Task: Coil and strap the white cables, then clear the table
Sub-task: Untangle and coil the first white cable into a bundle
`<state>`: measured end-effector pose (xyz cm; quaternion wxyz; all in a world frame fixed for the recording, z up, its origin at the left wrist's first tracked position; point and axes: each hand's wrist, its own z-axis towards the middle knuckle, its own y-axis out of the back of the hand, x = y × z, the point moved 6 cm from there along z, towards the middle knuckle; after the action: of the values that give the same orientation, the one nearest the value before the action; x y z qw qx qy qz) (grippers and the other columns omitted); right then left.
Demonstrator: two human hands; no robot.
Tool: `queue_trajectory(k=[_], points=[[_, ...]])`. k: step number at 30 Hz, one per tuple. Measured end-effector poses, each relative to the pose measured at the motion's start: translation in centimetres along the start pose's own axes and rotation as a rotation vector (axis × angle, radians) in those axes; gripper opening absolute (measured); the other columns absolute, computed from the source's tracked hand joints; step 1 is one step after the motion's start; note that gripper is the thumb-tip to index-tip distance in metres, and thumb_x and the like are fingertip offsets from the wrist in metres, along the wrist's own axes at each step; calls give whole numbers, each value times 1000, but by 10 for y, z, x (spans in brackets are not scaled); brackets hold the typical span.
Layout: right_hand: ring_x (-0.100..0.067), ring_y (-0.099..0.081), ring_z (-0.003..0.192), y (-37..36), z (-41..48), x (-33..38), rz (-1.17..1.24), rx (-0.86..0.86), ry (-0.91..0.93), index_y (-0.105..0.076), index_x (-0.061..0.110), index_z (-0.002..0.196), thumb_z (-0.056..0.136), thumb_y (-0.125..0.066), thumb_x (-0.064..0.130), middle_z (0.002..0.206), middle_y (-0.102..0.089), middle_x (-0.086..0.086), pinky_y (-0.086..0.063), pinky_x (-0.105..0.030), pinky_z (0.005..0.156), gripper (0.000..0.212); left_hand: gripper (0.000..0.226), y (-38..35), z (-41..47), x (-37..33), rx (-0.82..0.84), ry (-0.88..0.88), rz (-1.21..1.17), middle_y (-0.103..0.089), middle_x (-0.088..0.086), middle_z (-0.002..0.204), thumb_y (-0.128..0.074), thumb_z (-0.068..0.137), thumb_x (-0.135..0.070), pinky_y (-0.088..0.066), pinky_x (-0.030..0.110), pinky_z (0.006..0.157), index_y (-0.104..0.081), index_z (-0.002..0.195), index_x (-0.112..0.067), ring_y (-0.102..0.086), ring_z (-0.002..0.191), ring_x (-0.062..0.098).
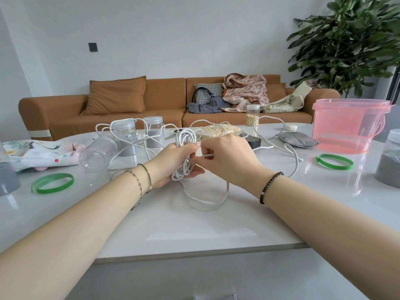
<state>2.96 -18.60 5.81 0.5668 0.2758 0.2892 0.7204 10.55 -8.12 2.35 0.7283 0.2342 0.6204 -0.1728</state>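
The left hand [173,161] grips the coiled white cable [185,144]; the right hand [227,156], just beside it, pinches a loose strand.

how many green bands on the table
2. One green band lies on the left, in front of the tipped clear jar; the other lies on the right, in front of the pink tub. Others may be hidden.

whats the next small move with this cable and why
Probably lay one more loop onto the coil. The left hand grips that bundle, the right hand pinches the free strand right beside it, and a long run of slack cable lies uncoiled on the table in front, so strapping looks premature.
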Motion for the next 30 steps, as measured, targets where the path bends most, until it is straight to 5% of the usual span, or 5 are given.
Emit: queue_trajectory(k=[12,19,23,26,30], points=[[-21,-40,59,2,4,-23,255,-122,-87,-49,17,68,94,-60,47,53,-42,4,-36,-38,57,41,29,21,3,-9,-144,25,-123,-56,3,50,-56,98,-28,-37,18,39,-52,74,-12,-45,40,14],[-6,-42,59,-2,4,-15,378,-99,71,-60,12,77,96,-62,19,57,-44,14,-34,-26,59,20,33,6,-1,-4,10,93,-125,-59,3,57,-52,101,-31,-47,21,45,-59,77,-11,-56,48,13],[-8,-44,60,-4,4,-13,336,-104,113,-61,12,77,94,-64,18,62,-48,13,-40,-31,60,18,31,-4,1,0,132,132,-192,-39,-3,55,-47,104,-31,-30,17,39,-49,77,-16,-34,43,8],[-14,-45,65,-2,4,-12,334,-130,107,-60,13,91,94,-64,21,69,-52,7,-44,-38,64,10,30,-6,1,-1,180,156,-224,-30,-6,55,-46,104,-34,-26,16,37,-44,78,-18,-27,43,6],[4,-47,72,-2,7,-18,403,-92,20,-52,18,123,93,-67,28,86,-49,13,-36,-14,66,35,43,-10,-3,2,236,222,-303,-29,-7,55,-45,97,-56,-15,15,43,-44,76,-19,-22,45,5]])
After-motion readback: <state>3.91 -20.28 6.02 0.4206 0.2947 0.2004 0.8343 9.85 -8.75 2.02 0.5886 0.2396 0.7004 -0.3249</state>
